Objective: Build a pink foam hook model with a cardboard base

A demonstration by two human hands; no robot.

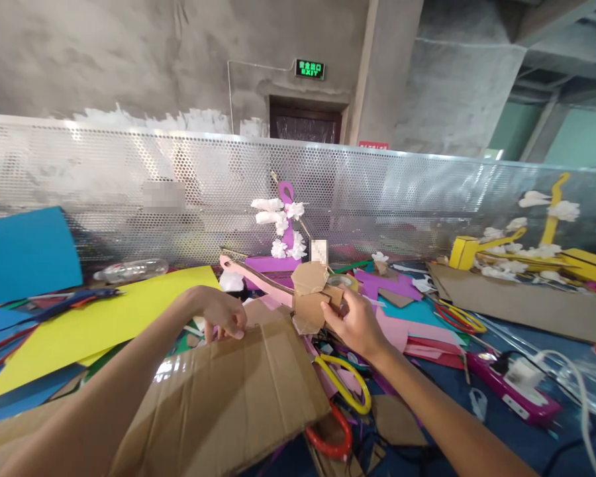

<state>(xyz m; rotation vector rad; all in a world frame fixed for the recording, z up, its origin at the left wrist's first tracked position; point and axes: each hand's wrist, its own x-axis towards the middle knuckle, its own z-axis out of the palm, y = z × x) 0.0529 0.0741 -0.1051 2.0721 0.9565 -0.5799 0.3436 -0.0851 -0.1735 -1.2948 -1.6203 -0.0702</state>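
My right hand (355,321) grips a small brown cardboard construction (310,301), thumb in front and fingers behind. A curved pink strip (258,278) with a hooked end reaches leftward from that construction. My left hand (223,315) is bent downward at the far edge of a large cardboard sheet (238,391), its fingers curled together; what they hold, if anything, is hidden. Beyond the hands stands a purple hooked shape (287,222) with white crumpled tufts on it. Scissors with yellow handles (350,384) and a red handle (332,434) lie beside the cardboard sheet.
Yellow sheet (149,305) and blue board (30,248) lie at left, with a plastic bottle (132,270) behind. A purple power strip (514,391) with a white plug is at right. Yellow shapes (553,212) stand farther back. A perforated metal panel (203,179) borders the table.
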